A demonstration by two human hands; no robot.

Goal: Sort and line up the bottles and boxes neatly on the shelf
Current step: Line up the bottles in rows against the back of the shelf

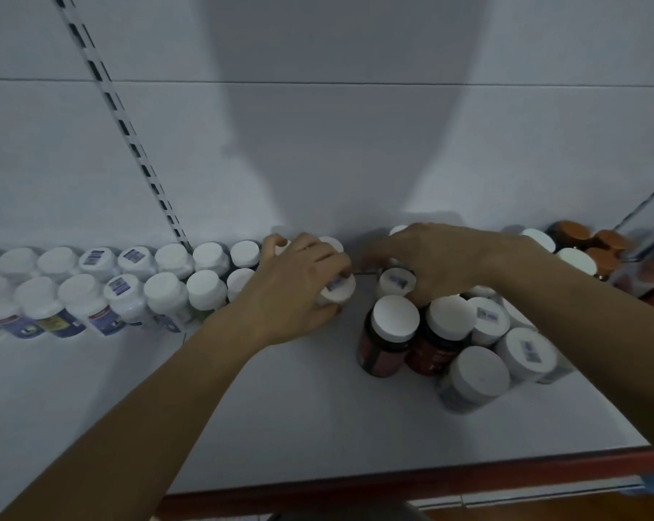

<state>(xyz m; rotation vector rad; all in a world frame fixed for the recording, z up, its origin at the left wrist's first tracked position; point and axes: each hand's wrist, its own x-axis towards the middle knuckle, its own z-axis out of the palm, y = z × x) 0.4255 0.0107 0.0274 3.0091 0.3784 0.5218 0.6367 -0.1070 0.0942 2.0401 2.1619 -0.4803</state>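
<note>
Two rows of white-capped bottles [92, 287] line the back of the white shelf [280, 408] on the left. My left hand [299, 283] grips a white-capped bottle [338, 289] at the right end of those rows. My right hand [430, 257] curls over a white-capped bottle [395, 282] with a sticker on its cap, at the back of a loose cluster. That cluster holds two dark red bottles [389, 340] and several white ones [479, 374].
Brown-capped bottles [596, 242] stand at the far right against the back wall, next to a clear divider [652, 220]. A slotted metal upright [130, 141] runs up the back panel. The shelf's red front edge [430, 475] lies near me.
</note>
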